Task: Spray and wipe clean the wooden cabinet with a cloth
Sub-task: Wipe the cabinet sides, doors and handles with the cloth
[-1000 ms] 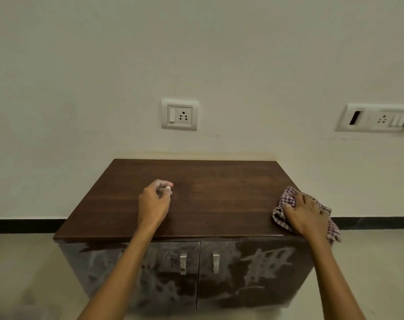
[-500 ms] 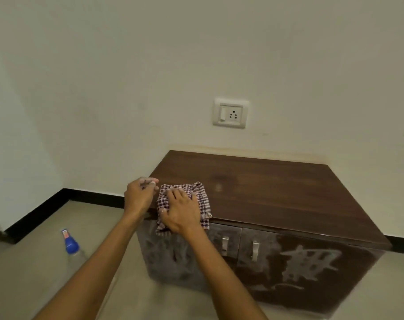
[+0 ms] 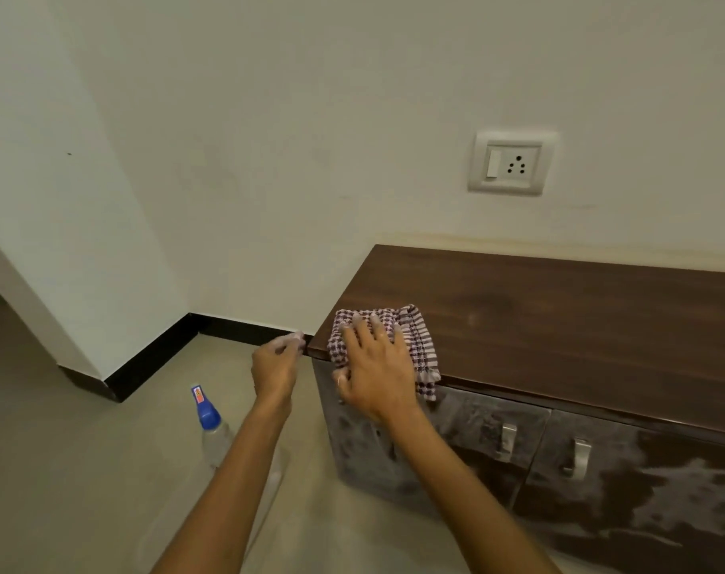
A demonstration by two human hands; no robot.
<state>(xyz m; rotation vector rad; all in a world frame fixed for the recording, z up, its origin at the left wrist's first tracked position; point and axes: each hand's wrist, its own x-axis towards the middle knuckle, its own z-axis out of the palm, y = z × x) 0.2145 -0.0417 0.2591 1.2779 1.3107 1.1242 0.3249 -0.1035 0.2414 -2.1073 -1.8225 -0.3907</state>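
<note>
Pale wall (image 3: 311, 118) with a socket plate (image 3: 512, 163) above the wooden cabinet (image 3: 559, 316), which stands against it on a beige floor (image 3: 83, 470). Cabinet top dark brown; door fronts below smeared with whitish film, two metal handles (image 3: 506, 441) near the door seam. Checked cloth (image 3: 410, 337) lies at the top's front-left corner, one end hanging over the front edge. Right hand (image 3: 373, 374) flat on the cloth, fingers straight and spread, pressing it down. Left hand (image 3: 276, 366) just off the cabinet's left edge, fingers loosely curled, holding nothing visible. Spray bottle (image 3: 209, 424), blue cap, stands on the floor left of the cabinet, partly behind the left forearm.
</note>
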